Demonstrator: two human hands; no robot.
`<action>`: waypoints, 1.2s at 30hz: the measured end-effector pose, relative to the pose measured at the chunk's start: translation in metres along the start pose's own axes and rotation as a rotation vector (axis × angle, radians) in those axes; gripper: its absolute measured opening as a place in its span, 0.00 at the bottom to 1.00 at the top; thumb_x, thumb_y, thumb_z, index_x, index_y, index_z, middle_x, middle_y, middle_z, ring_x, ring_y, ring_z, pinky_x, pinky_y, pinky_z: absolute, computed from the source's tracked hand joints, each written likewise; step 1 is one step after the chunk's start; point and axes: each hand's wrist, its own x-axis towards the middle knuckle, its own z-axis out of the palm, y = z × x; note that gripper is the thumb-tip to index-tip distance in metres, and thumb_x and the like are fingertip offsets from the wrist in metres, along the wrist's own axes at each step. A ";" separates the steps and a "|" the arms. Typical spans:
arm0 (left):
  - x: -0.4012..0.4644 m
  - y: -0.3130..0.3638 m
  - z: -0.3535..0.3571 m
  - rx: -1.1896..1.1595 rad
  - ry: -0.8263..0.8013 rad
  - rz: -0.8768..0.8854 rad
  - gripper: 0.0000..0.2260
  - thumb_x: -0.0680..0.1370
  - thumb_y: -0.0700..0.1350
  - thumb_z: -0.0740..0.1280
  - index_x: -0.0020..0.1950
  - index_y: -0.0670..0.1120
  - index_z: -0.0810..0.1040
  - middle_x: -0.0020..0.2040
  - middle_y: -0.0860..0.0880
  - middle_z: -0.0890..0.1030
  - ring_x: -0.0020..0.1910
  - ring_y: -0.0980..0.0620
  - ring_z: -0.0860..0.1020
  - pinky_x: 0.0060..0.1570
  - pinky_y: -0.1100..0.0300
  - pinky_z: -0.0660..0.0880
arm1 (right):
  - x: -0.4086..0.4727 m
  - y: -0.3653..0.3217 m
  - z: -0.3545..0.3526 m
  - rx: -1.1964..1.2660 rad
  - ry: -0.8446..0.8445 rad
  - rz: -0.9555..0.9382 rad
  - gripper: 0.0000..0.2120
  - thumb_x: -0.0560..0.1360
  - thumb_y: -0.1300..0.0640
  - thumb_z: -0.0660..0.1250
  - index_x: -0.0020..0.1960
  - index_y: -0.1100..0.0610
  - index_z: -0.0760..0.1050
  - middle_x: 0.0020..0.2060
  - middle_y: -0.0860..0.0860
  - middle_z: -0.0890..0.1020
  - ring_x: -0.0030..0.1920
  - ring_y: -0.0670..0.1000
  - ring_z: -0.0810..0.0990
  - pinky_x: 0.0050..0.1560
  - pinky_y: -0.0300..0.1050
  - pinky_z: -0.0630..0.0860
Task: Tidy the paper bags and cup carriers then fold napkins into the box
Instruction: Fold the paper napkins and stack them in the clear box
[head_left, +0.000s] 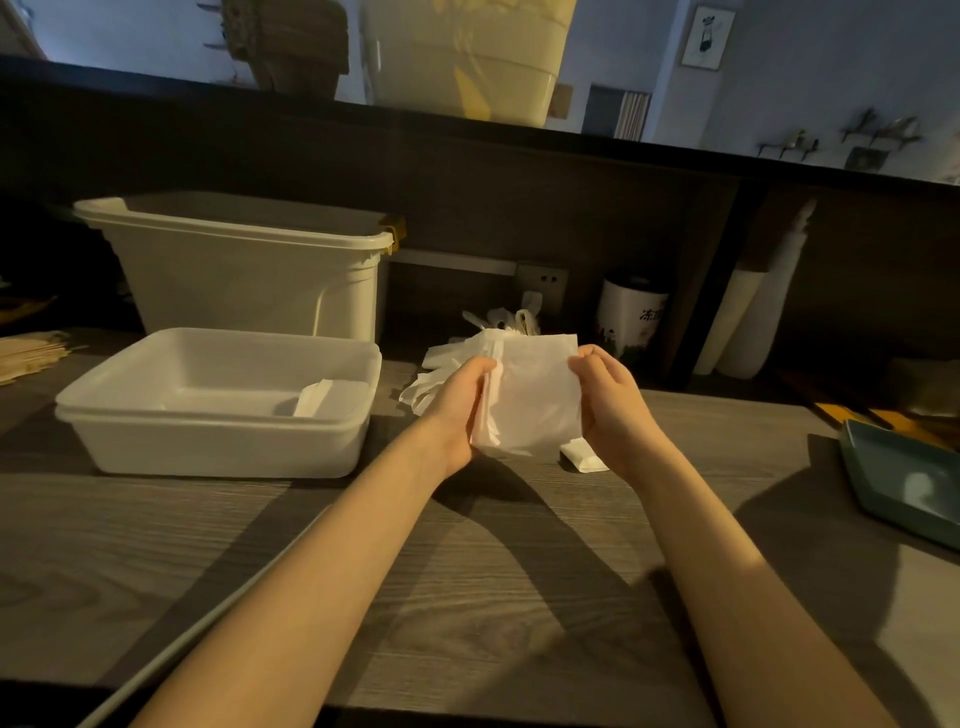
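I hold a stack of white napkins (530, 400) above the wooden table, in the middle of the view. My left hand (457, 410) grips its left edge, fingers curled round the stack. My right hand (610, 400) pinches its right edge near the top corner. To the left stands a shallow white box (156, 415) with one folded napkin (314, 397) lying inside at its right end. Another small folded napkin (582, 457) lies on the table below my right hand. Brown paper bags (28, 353) lie flat at the far left edge.
A tall cream bin (249, 280) stands behind the box. Crumpled white plastic (441, 374) lies behind the napkins. A white canister (631, 317) and rolled white paper (748, 312) stand at the back right. A dark green tray (904, 483) sits at the right edge.
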 end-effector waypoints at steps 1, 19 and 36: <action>-0.001 0.000 0.000 0.027 -0.019 0.007 0.15 0.80 0.53 0.55 0.61 0.48 0.72 0.50 0.46 0.77 0.47 0.49 0.77 0.41 0.58 0.76 | 0.001 0.000 0.000 0.025 0.009 0.018 0.08 0.81 0.58 0.54 0.44 0.57 0.68 0.47 0.53 0.74 0.47 0.51 0.76 0.45 0.45 0.77; 0.001 0.001 -0.001 0.027 0.130 -0.008 0.14 0.77 0.54 0.64 0.60 0.51 0.71 0.53 0.47 0.78 0.51 0.48 0.77 0.48 0.52 0.77 | 0.001 -0.006 -0.001 0.347 0.034 0.124 0.07 0.82 0.53 0.52 0.52 0.50 0.68 0.51 0.54 0.76 0.50 0.51 0.78 0.39 0.42 0.79; -0.004 0.001 0.005 0.144 0.077 0.038 0.18 0.77 0.44 0.65 0.67 0.44 0.69 0.54 0.47 0.77 0.54 0.47 0.77 0.50 0.55 0.76 | -0.002 0.005 0.009 -0.052 -0.040 0.042 0.09 0.81 0.51 0.55 0.56 0.56 0.68 0.56 0.54 0.75 0.47 0.52 0.81 0.35 0.40 0.80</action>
